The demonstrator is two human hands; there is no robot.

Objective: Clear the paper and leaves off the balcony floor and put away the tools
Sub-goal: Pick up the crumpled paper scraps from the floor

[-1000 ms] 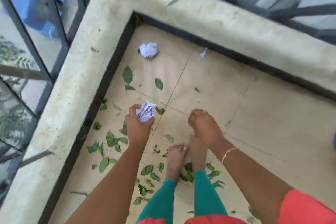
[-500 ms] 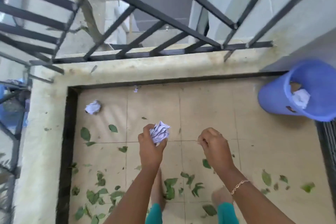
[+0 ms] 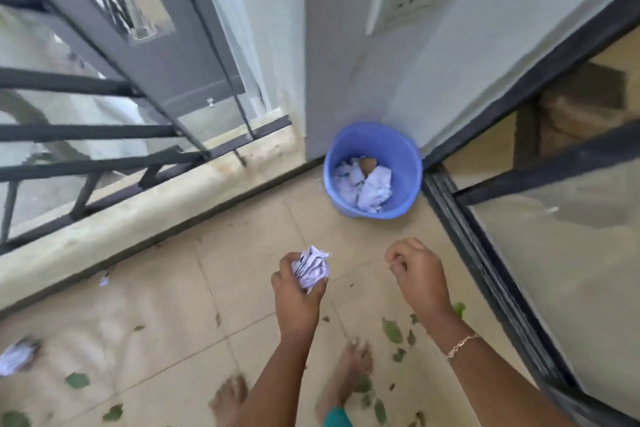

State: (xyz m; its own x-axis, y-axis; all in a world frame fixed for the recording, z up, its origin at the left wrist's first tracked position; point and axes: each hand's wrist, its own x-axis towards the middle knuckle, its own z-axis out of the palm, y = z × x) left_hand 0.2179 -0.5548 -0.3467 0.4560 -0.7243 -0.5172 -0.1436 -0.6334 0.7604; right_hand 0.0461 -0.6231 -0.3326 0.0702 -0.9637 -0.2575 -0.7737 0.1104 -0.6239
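Leaves and a stray paper wad are lying on the floor; the left hand is gripping a crumpled paper ball in curled fingers; the right hand is curling on nothing visible; binning seems to be going on; next, the ball is needing release over the blue bucket ahead.

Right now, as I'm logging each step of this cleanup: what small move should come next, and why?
Probably carry the left hand forward over the bucket and drop the paper ball in. Its fingers grip that ball, and the bucket just ahead already holds crumpled paper.
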